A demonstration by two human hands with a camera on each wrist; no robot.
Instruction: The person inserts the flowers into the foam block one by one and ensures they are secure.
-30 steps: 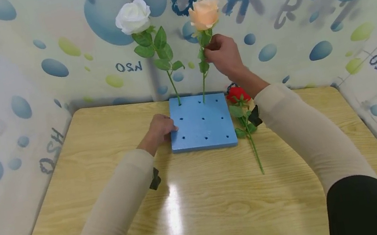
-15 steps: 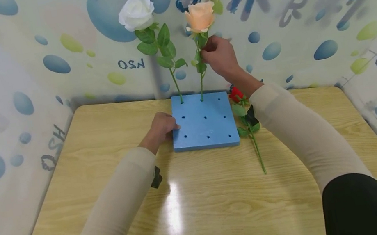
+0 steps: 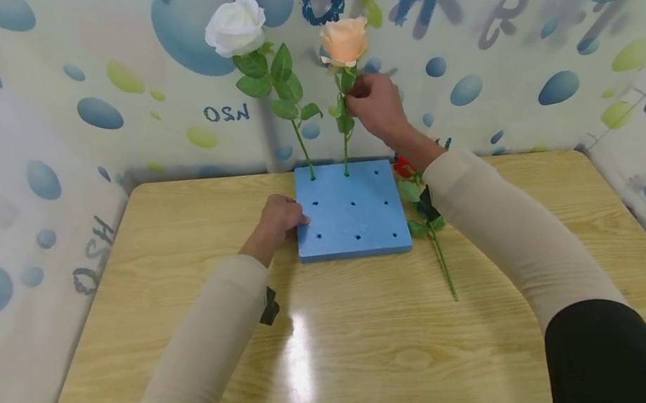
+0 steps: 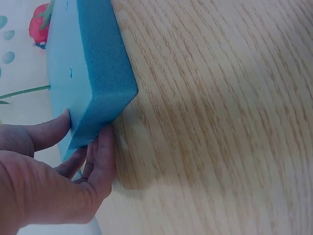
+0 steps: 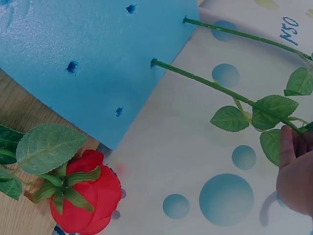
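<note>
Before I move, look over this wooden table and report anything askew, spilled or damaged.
Nothing looks spilled or damaged. Only the red rose stands out: it lies on the wooden table to the right of the blue foam board, while the white rose and peach rose stand planted in it.

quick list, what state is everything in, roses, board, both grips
blue board, on the table, seven holes empty, two filled
white rose, stem in the board, standing unheld
peach rose, stem in the board, held
red rose, lying on the table, unheld
left grip, holding the board's edge
right grip, pinching the peach rose's stem
</note>
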